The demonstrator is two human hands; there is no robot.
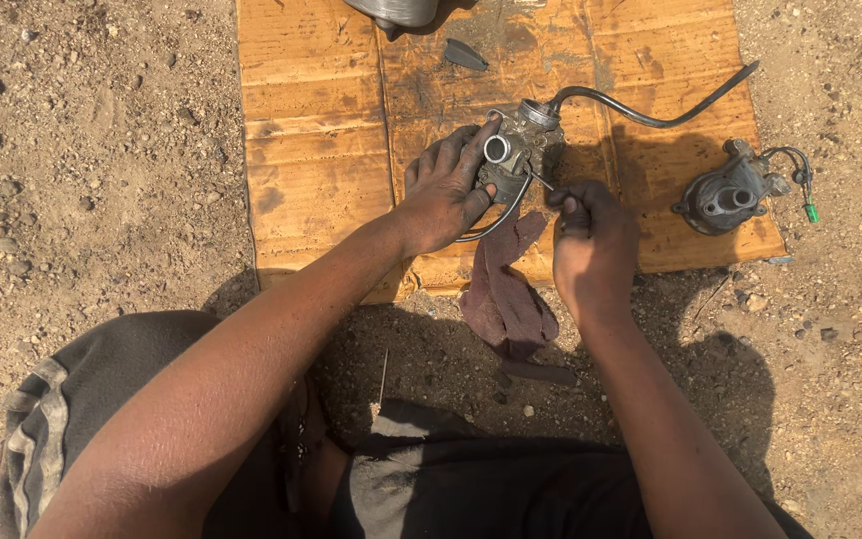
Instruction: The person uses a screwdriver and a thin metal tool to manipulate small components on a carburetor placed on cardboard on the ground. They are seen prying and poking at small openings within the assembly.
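Head-worn view, steeply downward, close.

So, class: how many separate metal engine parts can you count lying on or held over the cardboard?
3. One carburettor body held by the left hand mid-sheet; one grey housing at the cardboard right edge; one part cut off at the top edge. Others may be hidden.

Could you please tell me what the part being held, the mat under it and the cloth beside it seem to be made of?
The carburettor body looks like dull grey cast metal, grimy and matte. The mat looks like corrugated cardboard: tan, ribbed, creased, oil-stained. The rag seems woven fabric, maroon and limp.
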